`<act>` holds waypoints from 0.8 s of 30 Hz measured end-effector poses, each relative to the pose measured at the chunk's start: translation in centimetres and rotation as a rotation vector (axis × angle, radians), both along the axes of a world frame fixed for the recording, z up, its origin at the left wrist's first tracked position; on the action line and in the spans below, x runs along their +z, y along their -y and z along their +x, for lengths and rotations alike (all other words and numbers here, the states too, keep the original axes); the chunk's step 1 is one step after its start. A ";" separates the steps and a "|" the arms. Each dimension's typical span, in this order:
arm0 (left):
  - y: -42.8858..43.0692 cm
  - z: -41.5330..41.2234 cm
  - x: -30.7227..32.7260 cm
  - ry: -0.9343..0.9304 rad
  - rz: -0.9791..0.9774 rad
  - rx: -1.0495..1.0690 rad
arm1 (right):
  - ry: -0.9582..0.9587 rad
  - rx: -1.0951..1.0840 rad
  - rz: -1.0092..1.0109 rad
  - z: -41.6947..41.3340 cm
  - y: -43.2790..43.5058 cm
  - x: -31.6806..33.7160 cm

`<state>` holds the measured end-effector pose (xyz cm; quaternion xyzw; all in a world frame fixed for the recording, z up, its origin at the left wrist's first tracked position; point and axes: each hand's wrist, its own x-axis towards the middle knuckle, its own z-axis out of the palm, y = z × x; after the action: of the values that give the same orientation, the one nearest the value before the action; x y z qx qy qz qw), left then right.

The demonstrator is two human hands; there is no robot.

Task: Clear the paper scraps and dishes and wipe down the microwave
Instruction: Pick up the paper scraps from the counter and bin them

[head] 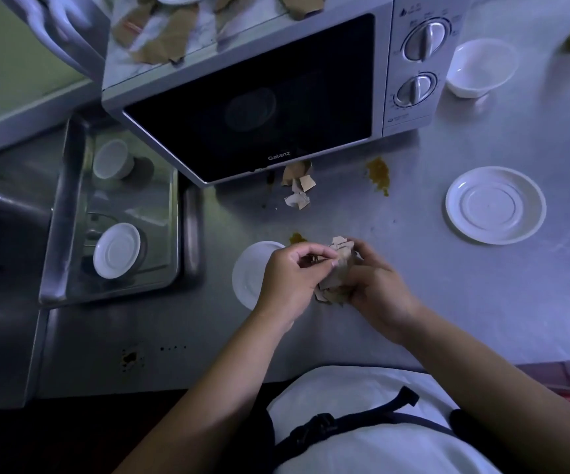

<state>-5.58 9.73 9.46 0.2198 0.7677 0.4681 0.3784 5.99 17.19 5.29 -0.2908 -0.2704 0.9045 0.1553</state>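
The right hand curls round a wad of brown paper scraps, cupping it from the right and below. The left hand pinches the top of the wad between thumb and forefinger. The wad is low over the steel counter, not far from the front edge; whether it touches the surface cannot be told.

Under the left hand lies a small white saucer, partly hidden by the knuckles, with a yellow-brown smear just past its far rim. Further back, loose scraps lie at the lower edge of the microwave door, and a larger stain is near them on the right.

To the right, a white plate sits well apart from the hands, with bare counter between. A white bowl stands just beside the microwave's knob panel. Torn paper pieces lie on the microwave's top.

To the left, the sink rim runs near the saucer. In the basin are a cup and a second saucer.
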 end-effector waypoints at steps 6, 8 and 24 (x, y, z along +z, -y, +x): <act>0.4 -0.6 -0.6 0.047 -0.009 -0.030 | 0.112 -0.017 0.123 0.0 0.0 0.0; 0.6 -0.8 -0.8 0.060 0.000 -0.046 | 0.167 -0.014 0.140 0.1 -0.4 -0.1; -5.6 -8.8 -4.0 -0.421 -0.348 -0.184 | 0.314 -0.190 0.005 3.5 -2.5 -1.6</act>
<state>-14.35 15.30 5.41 0.3129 0.8749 0.2371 0.2835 9.49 19.67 3.69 -0.4523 -0.2649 0.8286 0.1966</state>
